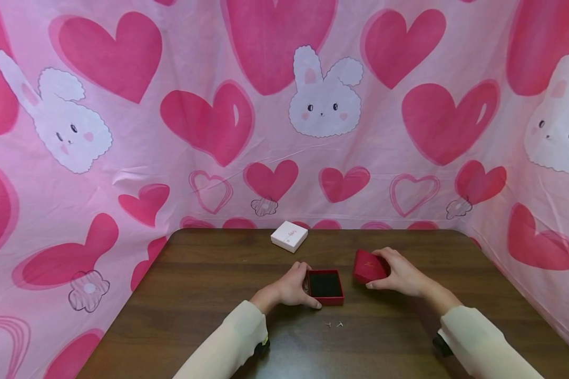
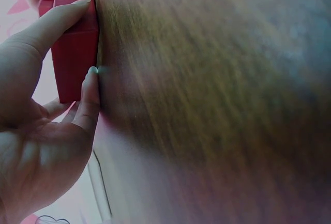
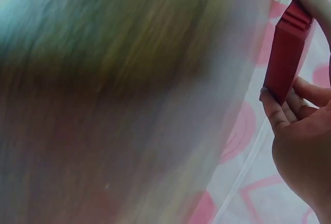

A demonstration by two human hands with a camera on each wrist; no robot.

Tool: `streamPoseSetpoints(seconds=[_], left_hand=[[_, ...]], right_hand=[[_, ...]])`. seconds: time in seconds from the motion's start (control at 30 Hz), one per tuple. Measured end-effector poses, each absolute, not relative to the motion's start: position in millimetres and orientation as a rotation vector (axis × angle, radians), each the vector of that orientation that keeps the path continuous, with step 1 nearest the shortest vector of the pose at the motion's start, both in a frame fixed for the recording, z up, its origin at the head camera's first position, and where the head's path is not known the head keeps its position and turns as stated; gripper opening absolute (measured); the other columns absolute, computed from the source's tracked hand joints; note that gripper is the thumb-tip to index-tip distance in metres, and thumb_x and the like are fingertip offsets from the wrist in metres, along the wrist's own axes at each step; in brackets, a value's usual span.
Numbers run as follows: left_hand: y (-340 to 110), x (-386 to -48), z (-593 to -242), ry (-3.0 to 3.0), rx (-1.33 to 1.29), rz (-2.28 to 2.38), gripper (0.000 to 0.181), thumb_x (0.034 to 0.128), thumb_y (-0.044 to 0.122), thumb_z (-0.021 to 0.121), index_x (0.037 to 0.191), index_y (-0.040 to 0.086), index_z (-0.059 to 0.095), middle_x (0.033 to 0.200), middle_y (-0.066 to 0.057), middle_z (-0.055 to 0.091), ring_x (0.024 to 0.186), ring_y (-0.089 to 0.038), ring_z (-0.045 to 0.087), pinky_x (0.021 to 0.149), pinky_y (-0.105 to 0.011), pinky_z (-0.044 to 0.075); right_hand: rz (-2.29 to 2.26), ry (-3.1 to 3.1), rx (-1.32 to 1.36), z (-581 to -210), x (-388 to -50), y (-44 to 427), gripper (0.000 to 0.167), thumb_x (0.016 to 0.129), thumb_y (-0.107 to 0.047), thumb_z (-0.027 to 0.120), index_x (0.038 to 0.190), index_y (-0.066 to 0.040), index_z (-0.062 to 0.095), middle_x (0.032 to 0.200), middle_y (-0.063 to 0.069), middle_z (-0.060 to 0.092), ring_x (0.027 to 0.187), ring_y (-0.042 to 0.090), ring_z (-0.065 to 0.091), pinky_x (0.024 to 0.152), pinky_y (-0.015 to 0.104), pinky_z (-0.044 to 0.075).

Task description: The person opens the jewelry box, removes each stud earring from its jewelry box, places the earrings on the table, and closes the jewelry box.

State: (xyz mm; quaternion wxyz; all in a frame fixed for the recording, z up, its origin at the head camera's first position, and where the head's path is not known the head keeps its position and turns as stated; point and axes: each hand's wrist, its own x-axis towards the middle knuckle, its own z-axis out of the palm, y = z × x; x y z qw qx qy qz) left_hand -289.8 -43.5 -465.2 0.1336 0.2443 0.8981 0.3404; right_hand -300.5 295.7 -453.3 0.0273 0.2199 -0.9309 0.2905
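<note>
On the table sits a red box base (image 1: pixel 325 301) with a black padded inside, seen from above in the head view. My left hand (image 1: pixel 294 287) grips its left side, thumb along the front and fingers at the back; the left wrist view shows the red base (image 2: pixel 77 53) between thumb and fingers. To the right, my right hand (image 1: pixel 398 271) holds the red lid (image 1: pixel 367 267) tilted, apart from the base. In the right wrist view the lid (image 3: pixel 284 53) lies between thumb and fingers. Two tiny silvery pieces, perhaps earrings (image 1: pixel 340 324), lie in front of the base.
A small white box (image 1: pixel 289 236) with red print stands near the table's back edge. The brown wooden table (image 1: pixel 208 300) meets a pink curtain (image 1: pixel 265 142) with hearts and rabbits at the back and sides.
</note>
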Motion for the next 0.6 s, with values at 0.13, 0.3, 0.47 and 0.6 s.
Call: streamPoseSetpoints(seconds=[0.13, 0.3, 0.47, 0.6], left_hand=[[-43.5, -289.2, -465.1, 2.609, 0.701, 0.985, 0.074, 0.0717, 0.032, 0.094, 0.123, 0.007, 0.048, 0.110, -0.002, 0.046, 0.097, -0.012, 0.047, 0.089, -0.030, 0.044], [-43.7, -289.1, -465.1, 2.607, 0.704, 0.997, 0.073, 0.0714, 0.032, 0.094, 0.122, 0.007, 0.048, 0.109, -0.003, 0.046, 0.096, -0.013, 0.047, 0.087, -0.029, 0.044], [-43.6, -288.8, -464.5, 2.607, 0.705, 1.004, 0.074, 0.0711, 0.032, 0.095, 0.123, 0.005, 0.048, 0.109, -0.003, 0.045, 0.096, -0.013, 0.047, 0.086, -0.029, 0.044], [-43.6, -288.4, -464.9, 2.604, 0.700, 1.005, 0.075, 0.0714, 0.032, 0.095, 0.124, 0.005, 0.048, 0.108, -0.003, 0.045, 0.095, -0.013, 0.047, 0.085, -0.029, 0.044]], right_hand=[[0.948, -2.875, 0.721, -449.9, -297.5, 288.1, 0.081, 0.072, -0.045, 0.089, 0.132, -0.003, 0.055, 0.115, 0.005, 0.059, 0.103, 0.022, 0.054, 0.078, 0.037, 0.052], [0.984, -2.874, 0.784, -446.5, -294.2, 277.9, 0.081, 0.072, -0.046, 0.089, 0.133, -0.005, 0.054, 0.116, 0.003, 0.058, 0.103, 0.022, 0.054, 0.077, 0.034, 0.053], [1.031, -2.879, 0.833, -445.0, -291.0, 269.2, 0.082, 0.070, -0.045, 0.089, 0.133, -0.008, 0.053, 0.120, 0.004, 0.057, 0.104, 0.022, 0.053, 0.076, 0.032, 0.053], [1.045, -2.883, 0.874, -445.9, -288.8, 263.0, 0.082, 0.070, -0.045, 0.089, 0.134, -0.008, 0.052, 0.120, 0.004, 0.057, 0.104, 0.021, 0.053, 0.078, 0.031, 0.053]])
